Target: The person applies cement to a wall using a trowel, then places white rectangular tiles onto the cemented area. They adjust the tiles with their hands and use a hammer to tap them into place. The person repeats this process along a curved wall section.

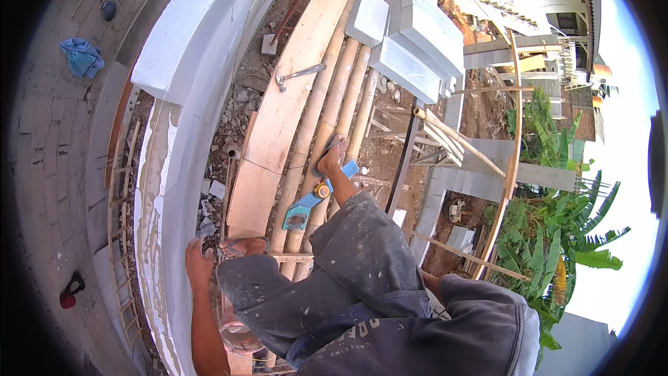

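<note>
My left hand (199,262) rests against the side of a pale block wall (182,188), its fingers apart and seemingly holding nothing. A band of wet-looking grey mortar (158,160) runs along the wall's top, up to a large white block (182,35) set on it. My right hand is out of sight; only a bit of that arm shows beside my dark shirt. Near my feet, a yellow tape measure (322,190) lies on a long flat blue tool (303,207) whose kind I cannot make out. A claw hammer (299,75) lies on a wooden plank (268,139).
I stand on a scaffold of bamboo poles (327,115) and planks above rubble. Several pale blocks (417,42) are stacked at its far end. A dark upright beam (403,163) stands to the right. A reddish bucket (239,334) is below me. A blue cloth (82,57) lies on paving at left.
</note>
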The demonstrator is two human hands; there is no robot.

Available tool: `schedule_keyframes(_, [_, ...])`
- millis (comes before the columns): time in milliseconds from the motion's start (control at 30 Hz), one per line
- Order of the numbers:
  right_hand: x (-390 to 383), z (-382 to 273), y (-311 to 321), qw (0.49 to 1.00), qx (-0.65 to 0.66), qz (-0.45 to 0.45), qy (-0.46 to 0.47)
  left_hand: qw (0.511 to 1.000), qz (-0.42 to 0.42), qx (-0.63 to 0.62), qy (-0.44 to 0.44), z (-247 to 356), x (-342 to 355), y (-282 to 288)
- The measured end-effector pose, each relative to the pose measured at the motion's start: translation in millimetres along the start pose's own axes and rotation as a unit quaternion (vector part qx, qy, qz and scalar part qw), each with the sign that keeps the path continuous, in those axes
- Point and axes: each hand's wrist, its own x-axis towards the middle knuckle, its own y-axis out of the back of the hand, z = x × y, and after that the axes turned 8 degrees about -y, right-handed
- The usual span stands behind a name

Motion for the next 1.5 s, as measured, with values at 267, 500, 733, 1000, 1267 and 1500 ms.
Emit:
schedule_keyframes(267, [153.5, -35.5, 149.3, 0.996, -0.015, 0.076, 0.040, 0.999, -0.006, 0.038, 0.026, 114.7, 88.3, -2.9])
schedule_keyframes(500, [182.0, 2.0, 272.6, 0.993, -0.007, 0.087, -0.078, 0.985, -0.072, 0.009, -0.156, 372.7, 229.3, -24.9])
schedule_keyframes(733, [170.2, 122.1, 304.1, 0.970, 0.141, 0.073, -0.183, 0.967, -0.117, 0.042, -0.224, 499.8, 298.2, -27.6])
schedule_keyframes(1000, [124.9, 149.2, 287.9, 0.949, 0.174, -0.010, -0.263, 0.976, -0.141, -0.018, -0.167, 585.4, 391.6, -62.0])
schedule_keyframes(1267, [226.0, -2.9, 428.0, 0.822, 0.567, 0.045, -0.024, 0.956, -0.249, -0.105, -0.112, 655.2, 474.6, -141.2])
schedule_keyframes(1500, [401.2, -68.0, 476.8, 0.597, 0.798, 0.083, -0.018, 0.945, -0.268, -0.178, -0.056, 709.5, 602.1, -271.4])
